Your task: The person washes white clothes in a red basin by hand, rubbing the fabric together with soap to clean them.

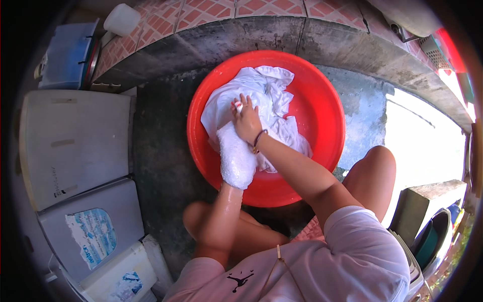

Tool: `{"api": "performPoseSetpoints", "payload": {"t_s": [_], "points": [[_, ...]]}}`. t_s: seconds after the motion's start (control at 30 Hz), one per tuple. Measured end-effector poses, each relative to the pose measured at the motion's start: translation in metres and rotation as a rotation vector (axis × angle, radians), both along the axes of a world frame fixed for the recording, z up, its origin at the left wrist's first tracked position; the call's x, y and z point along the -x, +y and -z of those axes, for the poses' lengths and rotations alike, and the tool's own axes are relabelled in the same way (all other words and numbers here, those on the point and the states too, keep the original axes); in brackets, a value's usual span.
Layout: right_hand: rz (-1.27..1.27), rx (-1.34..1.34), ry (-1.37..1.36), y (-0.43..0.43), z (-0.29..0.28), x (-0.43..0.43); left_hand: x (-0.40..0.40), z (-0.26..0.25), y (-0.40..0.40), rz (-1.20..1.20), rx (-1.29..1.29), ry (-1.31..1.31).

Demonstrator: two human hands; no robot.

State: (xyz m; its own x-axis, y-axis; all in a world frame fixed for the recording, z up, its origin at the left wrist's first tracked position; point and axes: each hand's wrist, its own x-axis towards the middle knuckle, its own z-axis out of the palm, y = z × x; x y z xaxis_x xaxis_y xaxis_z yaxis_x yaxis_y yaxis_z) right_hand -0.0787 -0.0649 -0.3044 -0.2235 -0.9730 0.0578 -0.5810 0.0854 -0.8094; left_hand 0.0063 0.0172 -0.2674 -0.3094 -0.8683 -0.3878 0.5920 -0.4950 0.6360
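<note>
A wet white terry cloth (237,158) is wrapped around my left hand like a mitt, hiding the palm and fingers. My right hand (247,120), with a dark bracelet at the wrist, rests at the upper edge of that terry cloth. Its fingers hold a small white-and-red object (237,106), too blurred to name exactly. Both hands are over a large red plastic basin (324,109). Crumpled white fabric (226,98) fills the left and middle of the basin, lying beneath and beyond my hands.
A low concrete ledge (241,34) topped with reddish tiles curves behind the basin. On the left stand a washing machine (130,211) and a pale lidded unit (90,132). A white container (122,19) sits at upper left; a concrete block (426,200) stands on the right.
</note>
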Motion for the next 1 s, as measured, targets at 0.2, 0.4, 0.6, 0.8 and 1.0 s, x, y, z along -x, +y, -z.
{"api": "performPoseSetpoints", "payload": {"t_s": [0.2,0.4,0.6,0.8,1.0], "points": [[-0.347,0.045,-0.333,0.101,-0.058,-0.082,-0.064,0.026,0.005,-0.205,0.2,0.075],[-0.083,-0.089,-0.265,0.009,-0.008,0.013,0.011,-0.003,-0.001,0.086,0.222,-0.252],[-0.412,0.203,-0.322,0.114,-0.065,-0.079,-0.031,0.029,-0.007,0.181,0.738,-1.662],[0.044,-0.28,-1.128,0.003,0.016,0.092,0.006,-0.031,-0.004,0.534,1.193,-1.354],[-0.334,0.138,-0.257,0.139,-0.061,-0.069,-0.068,0.057,0.005,0.343,1.078,-1.956]]}}
